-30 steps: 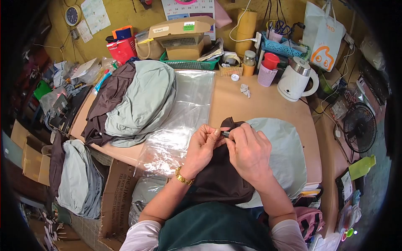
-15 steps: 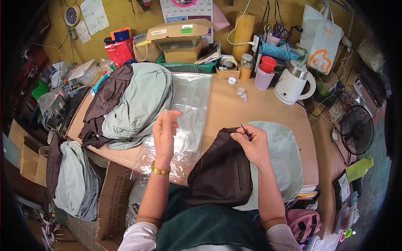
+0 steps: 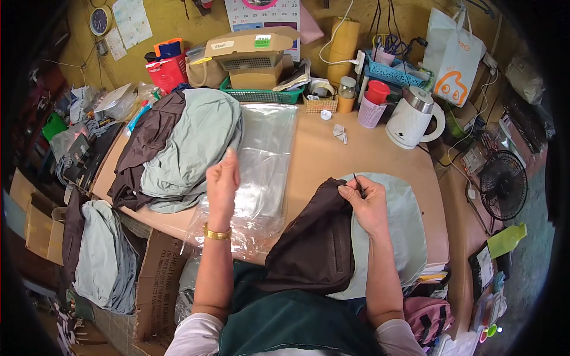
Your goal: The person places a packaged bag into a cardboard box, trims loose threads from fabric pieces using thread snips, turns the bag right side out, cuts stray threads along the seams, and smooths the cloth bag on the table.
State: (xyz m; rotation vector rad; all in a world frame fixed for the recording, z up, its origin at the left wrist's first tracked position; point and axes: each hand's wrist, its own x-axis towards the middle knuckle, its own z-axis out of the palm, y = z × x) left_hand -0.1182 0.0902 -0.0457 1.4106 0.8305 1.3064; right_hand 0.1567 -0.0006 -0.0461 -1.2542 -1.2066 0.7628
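Observation:
My right hand (image 3: 367, 204) pinches the top edge of a dark brown fabric piece (image 3: 314, 252) with a zip-like slit near its side. A thin dark pointed tool (image 3: 358, 181), perhaps small snips, pokes up from the same fingers. Under and beside the brown cloth lies a pale grey-green fabric piece (image 3: 395, 225). Raised above the table, my left hand (image 3: 222, 181) is closed with the thumb on top; whatever it may hold is too small to see. It hovers in front of clear plastic bags (image 3: 267, 142) and a heap of grey-green cloth (image 3: 193, 142).
A white kettle (image 3: 412, 121), a purple cup (image 3: 370, 113), a jar (image 3: 346, 95) and a green basket (image 3: 261, 96) line the table's back. Crumpled paper (image 3: 340, 133) lies before them. A cardboard box (image 3: 157, 285) stands at the front left, a fan (image 3: 503, 185) at right.
My left hand has gone from spread fingers to closed and moved slightly left. My right hand has shifted a little right, drawing the brown fabric's top edge along.

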